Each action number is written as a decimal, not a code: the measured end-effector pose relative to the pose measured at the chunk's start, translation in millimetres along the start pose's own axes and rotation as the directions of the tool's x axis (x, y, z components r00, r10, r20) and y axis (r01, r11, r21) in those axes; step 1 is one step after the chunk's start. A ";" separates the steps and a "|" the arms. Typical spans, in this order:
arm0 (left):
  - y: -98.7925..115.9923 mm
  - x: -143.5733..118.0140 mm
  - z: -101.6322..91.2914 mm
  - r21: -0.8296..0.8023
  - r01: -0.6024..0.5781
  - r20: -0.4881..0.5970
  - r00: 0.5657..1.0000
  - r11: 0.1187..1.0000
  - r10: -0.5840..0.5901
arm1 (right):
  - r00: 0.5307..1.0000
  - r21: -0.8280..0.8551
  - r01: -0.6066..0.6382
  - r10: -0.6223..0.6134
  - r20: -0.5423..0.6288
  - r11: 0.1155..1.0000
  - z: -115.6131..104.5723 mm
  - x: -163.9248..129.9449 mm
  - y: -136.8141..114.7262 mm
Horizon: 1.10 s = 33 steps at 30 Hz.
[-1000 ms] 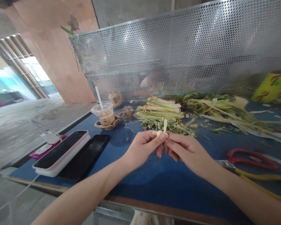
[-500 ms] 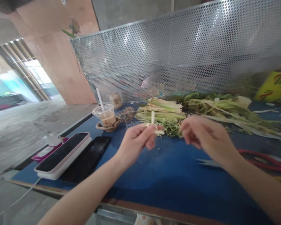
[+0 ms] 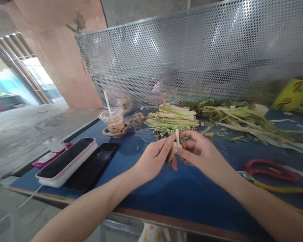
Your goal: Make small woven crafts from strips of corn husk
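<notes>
Over the middle of the blue table, both my hands meet around a small pale plant strip [image 3: 177, 137], which looks like husk or leaf, folded or knotted at its lower part. One end of it sticks straight up between the fingers. My left hand [image 3: 155, 157] pinches it from the left with thumb and fingers closed. From the right, my right hand [image 3: 202, 150] pinches the same piece with thumb and index finger. Fingers cover part of the fold. Just behind lie small green sprigs [image 3: 164, 130] and a stack of pale green stalks or husks [image 3: 171, 116].
Loose leaves [image 3: 227, 117] spread at the back right near a yellow roll [image 3: 293, 94]. Red-handled scissors [image 3: 270, 169] and a yellow-handled tool [image 3: 280, 190] lie right. Left are an iced drink [image 3: 114, 122], twine-like fibres [image 3: 136, 120], a pink-edged phone [image 3: 68, 159] and a black phone [image 3: 93, 166].
My right hand has moved left and closed on the pale strip beside my left hand. My left hand has shifted slightly right and down with the strip.
</notes>
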<state>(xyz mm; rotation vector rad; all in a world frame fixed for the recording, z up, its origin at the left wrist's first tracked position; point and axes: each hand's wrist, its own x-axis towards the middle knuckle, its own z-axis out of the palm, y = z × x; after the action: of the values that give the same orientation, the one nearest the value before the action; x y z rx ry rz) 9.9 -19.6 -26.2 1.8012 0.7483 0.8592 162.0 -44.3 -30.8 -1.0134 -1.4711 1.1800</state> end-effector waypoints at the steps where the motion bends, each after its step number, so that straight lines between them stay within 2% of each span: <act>1: -0.4 0.1 0.8 0.033 -0.008 -0.006 1.000 0.999 0.008 | 1.000 -0.003 -0.002 0.002 0.018 1.000 0.2 0.4 0.4; 5: -2.1 0.3 3.8 0.029 0.031 0.044 0.999 0.999 -0.032 | 0.997 -0.008 0.024 -0.023 0.069 1.000 0.7 1.4 4.5; 8: -3.1 1.0 2.5 0.032 0.051 0.070 0.996 0.998 -0.053 | 0.999 0.008 0.022 -0.022 0.029 1.000 0.8 0.3 5.6; 13: -3.6 3.9 -5.0 0.135 0.039 -0.060 0.998 0.990 -0.031 | 0.993 0.054 -0.066 0.071 -0.092 0.996 0.3 -0.9 6.4; 16: -4.1 6.6 -8.0 0.022 0.049 -0.077 0.996 0.999 -0.047 | 0.992 0.094 -0.069 0.078 -0.095 0.993 -2.3 1.5 10.4; 20: -4.9 8.0 -9.0 -0.126 0.115 0.018 0.993 0.985 -0.113 | 0.992 0.157 -0.040 0.059 -0.114 0.987 -7.3 5.4 14.2; 25: -6.9 5.7 -6.6 -0.088 0.133 0.004 0.991 0.987 -0.133 | 0.993 0.160 -0.054 0.069 -0.093 0.986 -7.7 6.6 16.3; 33: -1.8 -0.1 2.0 0.026 0.099 0.017 0.995 0.995 -0.100 | 0.975 0.212 0.062 -0.014 -0.221 0.975 -8.3 5.2 17.4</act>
<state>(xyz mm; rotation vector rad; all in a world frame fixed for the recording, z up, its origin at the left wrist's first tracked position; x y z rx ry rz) 11.2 -20.1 -28.5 1.7759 0.8331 0.7697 169.7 -34.5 -46.3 -0.9281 -1.1566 1.1355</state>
